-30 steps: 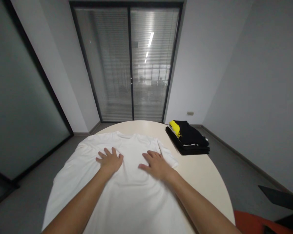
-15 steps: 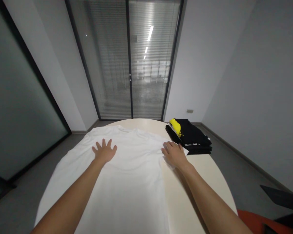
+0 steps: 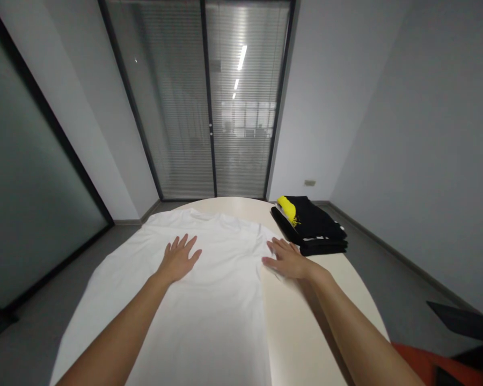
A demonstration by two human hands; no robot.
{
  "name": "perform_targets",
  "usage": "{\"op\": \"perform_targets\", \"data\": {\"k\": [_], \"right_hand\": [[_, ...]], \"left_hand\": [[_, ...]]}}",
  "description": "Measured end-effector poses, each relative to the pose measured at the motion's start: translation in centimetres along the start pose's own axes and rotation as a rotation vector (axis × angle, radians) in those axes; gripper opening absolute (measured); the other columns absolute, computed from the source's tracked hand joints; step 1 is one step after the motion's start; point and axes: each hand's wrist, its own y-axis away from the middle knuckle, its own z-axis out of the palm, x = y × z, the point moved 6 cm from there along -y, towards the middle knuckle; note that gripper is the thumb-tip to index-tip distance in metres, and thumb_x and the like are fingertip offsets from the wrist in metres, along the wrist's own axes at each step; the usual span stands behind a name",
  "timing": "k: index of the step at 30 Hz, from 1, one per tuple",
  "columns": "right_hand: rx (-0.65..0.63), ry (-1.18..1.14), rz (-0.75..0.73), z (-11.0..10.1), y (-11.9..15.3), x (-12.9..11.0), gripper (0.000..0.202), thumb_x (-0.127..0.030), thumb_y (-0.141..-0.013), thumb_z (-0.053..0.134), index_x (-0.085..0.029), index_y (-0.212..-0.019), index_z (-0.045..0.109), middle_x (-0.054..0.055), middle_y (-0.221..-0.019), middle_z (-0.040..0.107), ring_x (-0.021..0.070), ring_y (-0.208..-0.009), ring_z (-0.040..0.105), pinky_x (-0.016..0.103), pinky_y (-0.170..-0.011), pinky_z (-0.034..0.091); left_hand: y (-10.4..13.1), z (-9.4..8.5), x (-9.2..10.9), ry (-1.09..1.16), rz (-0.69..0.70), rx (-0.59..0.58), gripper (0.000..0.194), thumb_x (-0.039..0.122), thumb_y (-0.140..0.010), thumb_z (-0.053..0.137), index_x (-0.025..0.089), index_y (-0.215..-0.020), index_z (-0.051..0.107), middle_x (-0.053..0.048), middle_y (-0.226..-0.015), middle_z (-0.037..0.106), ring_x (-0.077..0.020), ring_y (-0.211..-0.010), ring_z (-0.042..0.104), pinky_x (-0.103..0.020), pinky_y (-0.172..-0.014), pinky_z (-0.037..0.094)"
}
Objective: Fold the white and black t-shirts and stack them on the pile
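A white T-shirt [image 3: 209,300] lies spread over the left and middle of the round cream table [image 3: 306,316], its collar toward the far edge. My left hand [image 3: 180,259] rests on the shirt's upper part with fingers spread, palm down. At the shirt's right sleeve is my right hand [image 3: 286,259], fingers apart, over the cloth's edge; the sleeve is partly hidden beneath it. Neither hand grips the cloth.
Folded black clothes [image 3: 316,228] with a yellow print are stacked at the table's far right. A red and black object [image 3: 434,364] stands at the lower right. Beyond the table is a glass partition [image 3: 241,161] with blinds.
My left hand has slid a little to the right on the shirt, its fingers less widely spread. My right hand has turned leftward at the sleeve, its thumb now farther out.
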Motion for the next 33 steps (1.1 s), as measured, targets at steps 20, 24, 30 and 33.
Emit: {"op": "perform_targets", "data": {"k": [20,24,30,33], "right_hand": [[0.083,-0.052,-0.318,-3.8,2.2,-3.7,0.035,-0.053,-0.079,0.076,-0.028,-0.103,0.071,0.008,-0.145,0.053,0.0312,-0.139,0.042,0.052,-0.114,0.028],[0.007,-0.029,-0.275,-3.0,1.9,-4.1,0.031,-0.047,-0.073,0.082,-0.031,-0.099,0.075,0.006,-0.15,0.05,0.0337,-0.144,0.036,0.055,-0.115,0.026],[-0.114,0.003,-0.24,-2.6,2.6,-4.8,0.011,-0.039,-0.071,0.082,-0.03,-0.078,0.079,-0.002,-0.155,0.046,0.0377,-0.15,0.025,0.057,-0.119,0.019],[-0.128,0.045,-0.248,-2.9,3.1,-5.7,0.013,-0.04,-0.069,0.082,-0.028,-0.067,0.077,-0.001,-0.151,0.052,0.0397,-0.147,0.03,0.057,-0.119,0.018]], "left_hand": [[-1.6,-0.4,5.6,-0.068,0.027,0.034,0.053,0.033,-0.097,0.04,0.015,-0.146,0.05,-0.014,-0.162,0.034,-0.0305,-0.148,0.032,-0.045,-0.123,0.018],[0.4,0.0,10.0,0.069,0.261,0.082,0.056,0.044,-0.098,0.042,0.02,-0.148,0.047,-0.012,-0.16,0.037,-0.0299,-0.148,0.033,-0.046,-0.122,0.023],[2.3,-0.5,10.9,0.148,0.472,-0.036,0.059,0.048,-0.098,0.043,0.024,-0.152,0.042,-0.007,-0.162,0.035,-0.0295,-0.151,0.027,-0.048,-0.124,0.019],[2.7,-0.5,11.4,0.131,0.454,-0.104,0.064,0.054,-0.095,0.047,0.027,-0.153,0.042,-0.006,-0.164,0.031,-0.0345,-0.153,0.02,-0.053,-0.123,0.018]]}}
